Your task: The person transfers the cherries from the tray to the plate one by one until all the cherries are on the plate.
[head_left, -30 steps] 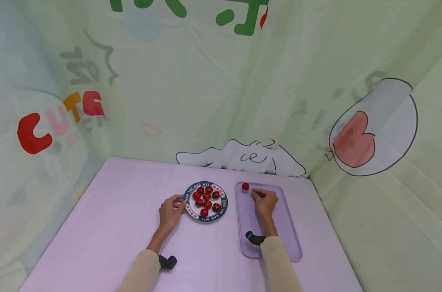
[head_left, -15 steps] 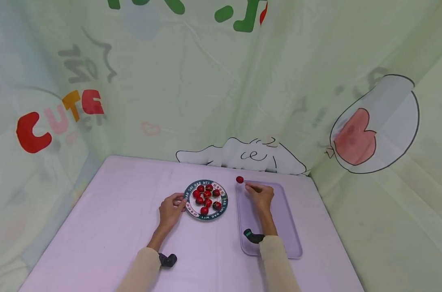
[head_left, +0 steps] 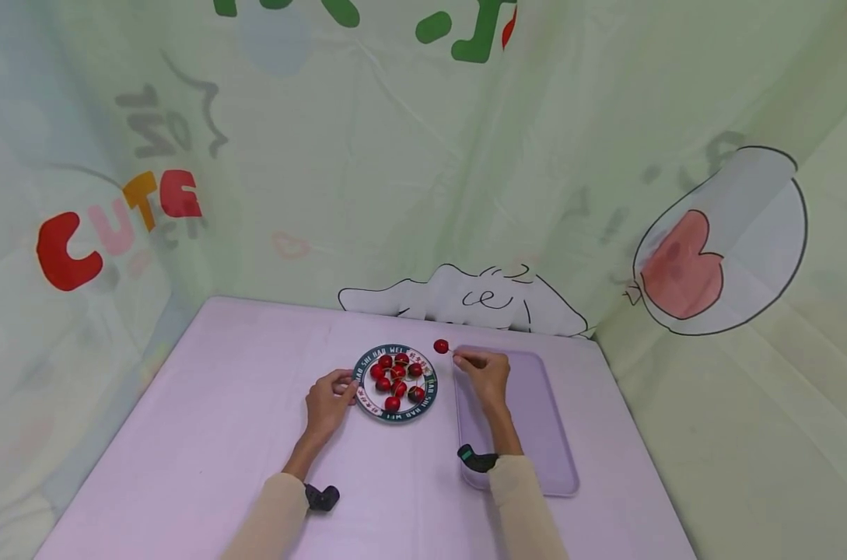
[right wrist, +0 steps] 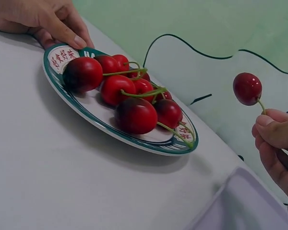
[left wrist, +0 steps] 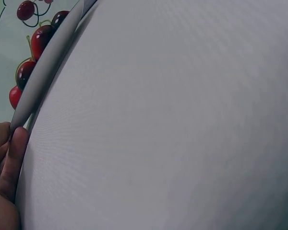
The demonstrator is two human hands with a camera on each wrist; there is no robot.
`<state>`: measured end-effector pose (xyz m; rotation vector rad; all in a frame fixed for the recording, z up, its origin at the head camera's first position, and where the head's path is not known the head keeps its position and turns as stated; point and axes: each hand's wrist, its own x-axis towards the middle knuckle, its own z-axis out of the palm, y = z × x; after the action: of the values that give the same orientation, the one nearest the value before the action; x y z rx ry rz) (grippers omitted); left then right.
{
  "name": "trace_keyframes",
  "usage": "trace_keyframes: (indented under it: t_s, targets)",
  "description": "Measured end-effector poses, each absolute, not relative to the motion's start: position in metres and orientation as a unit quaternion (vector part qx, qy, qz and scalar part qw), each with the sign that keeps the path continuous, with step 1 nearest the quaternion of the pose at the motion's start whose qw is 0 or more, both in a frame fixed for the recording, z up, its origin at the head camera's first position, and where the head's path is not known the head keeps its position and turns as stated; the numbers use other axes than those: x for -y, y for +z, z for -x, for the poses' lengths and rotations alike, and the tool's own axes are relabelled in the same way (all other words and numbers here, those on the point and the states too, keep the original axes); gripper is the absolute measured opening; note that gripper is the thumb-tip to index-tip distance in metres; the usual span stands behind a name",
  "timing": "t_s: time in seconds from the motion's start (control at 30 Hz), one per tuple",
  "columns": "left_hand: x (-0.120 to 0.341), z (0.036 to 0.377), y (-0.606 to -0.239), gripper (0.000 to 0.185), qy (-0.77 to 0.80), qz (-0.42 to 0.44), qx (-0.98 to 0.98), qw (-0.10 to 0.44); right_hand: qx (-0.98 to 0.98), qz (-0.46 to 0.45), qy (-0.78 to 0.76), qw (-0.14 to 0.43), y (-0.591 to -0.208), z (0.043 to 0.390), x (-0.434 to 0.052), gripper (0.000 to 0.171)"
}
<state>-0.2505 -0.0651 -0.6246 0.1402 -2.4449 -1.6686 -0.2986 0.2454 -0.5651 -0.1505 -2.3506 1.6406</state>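
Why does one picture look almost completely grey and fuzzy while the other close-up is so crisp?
In the left wrist view the tablecloth fills the frame too near the lens, so only the plate rim shows. The right wrist view is sharp on the plate's cherries and the held cherry, with glossy highlights and a soft shadow under the plate. The head view bends the walls.

"CUTE" in red, pink, orange letters on backdrop cloth (head_left: 115, 225); plate (head_left: 362, 389) rim lettering too small to read
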Motion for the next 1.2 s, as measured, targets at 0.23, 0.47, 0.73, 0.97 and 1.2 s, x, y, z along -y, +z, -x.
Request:
trace_keyframes:
  t_s: [0.23,0.47,0.73,0.97,1.2]
  targets:
    - [0.063,0.251,-0.622,0.032,-0.56,-0.051,0.822,0.083,0.819,0.011,0.564,0.108,-0.561,0.293,-0.23,0.013]
    - [0.064,0.252,-0.623,0.031,-0.555,-0.053,0.825,0.087,0.842,-0.066,0.528,0.086,-0.557,0.289,-0.209,0.013]
    - [0.064,0.251,-0.623,0.031,-0.556,-0.054,0.825,0.083,0.863,-0.122,0.488,0.051,-0.556,0.283,-0.191,0.011]
    - [0.064,0.252,-0.624,0.031,-0.554,-0.053,0.826,0.086,0.874,-0.176,0.452,0.026,-0.548,0.275,-0.176,0.014]
    - [0.065,0.251,-0.624,0.03,-0.557,-0.051,0.825,0.084,0.892,-0.232,0.387,0.026,-0.542,0.27,-0.167,0.017]
